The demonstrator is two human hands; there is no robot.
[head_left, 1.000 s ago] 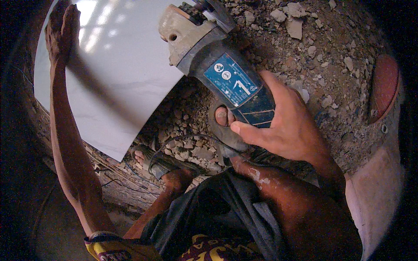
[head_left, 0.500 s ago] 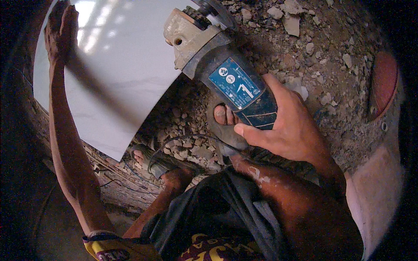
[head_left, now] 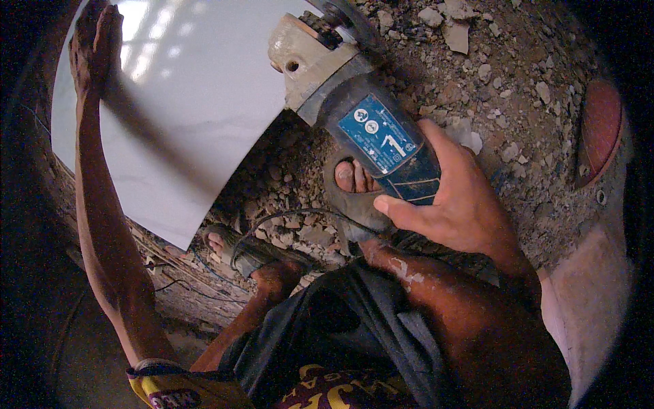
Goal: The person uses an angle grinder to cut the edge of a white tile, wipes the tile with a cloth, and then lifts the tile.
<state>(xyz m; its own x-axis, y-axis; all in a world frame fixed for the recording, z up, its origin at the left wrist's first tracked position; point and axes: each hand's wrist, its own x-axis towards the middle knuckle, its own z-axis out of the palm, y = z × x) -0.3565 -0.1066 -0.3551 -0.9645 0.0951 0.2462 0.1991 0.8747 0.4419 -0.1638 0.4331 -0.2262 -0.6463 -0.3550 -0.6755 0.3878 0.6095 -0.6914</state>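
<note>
My left hand (head_left: pixel 95 51) grips the upper left edge of a glossy white tile (head_left: pixel 174 116), my arm stretched along it; some fingers are dim. My right hand (head_left: pixel 456 191) is wrapped round the rear of a dusty blue angle grinder (head_left: pixel 375 140) with a beige metal head (head_left: pixel 303 61). The grinder's disc (head_left: pixel 357 27) points away from me, beside the tile's right edge; I cannot tell if head and tile touch. A black cord (head_left: pixel 293 211) loops below the grinder, over my feet.
Broken rubble (head_left: pixel 484 75) covers the ground around the tile. My sandalled feet (head_left: pixel 351 177) stand in it under the grinder and tile. A red curved object (head_left: pixel 599 129) lies at the far right, above a pale dusty surface (head_left: pixel 586 300). Timber or debris (head_left: pixel 184 293) runs at lower left.
The grinder and my right hand have moved slightly right and down over the last second. My left hand and the tile stay almost where they were.
</note>
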